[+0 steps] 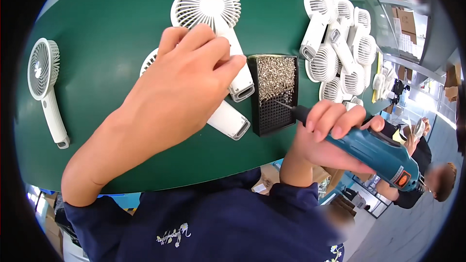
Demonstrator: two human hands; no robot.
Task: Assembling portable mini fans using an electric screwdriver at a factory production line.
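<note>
Fans (212, 6): three, plus a pile (343, 54); left hand (187, 75) curls over one, grip unclear; right hand (326, 138) clasps one screwdriver (376, 151).

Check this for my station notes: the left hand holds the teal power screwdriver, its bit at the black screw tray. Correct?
Wrong hand: the head view shows the right hand, not the left hand, holding the teal power screwdriver, its bit at the black screw tray.

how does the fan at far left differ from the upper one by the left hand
The far-left fan is untouched; the upper fan has the left hand over its handle. The far-left fan's grille ribs swirl; the upper fan's radiate nearly straight. Both are white, with round heads and long handles.
</note>
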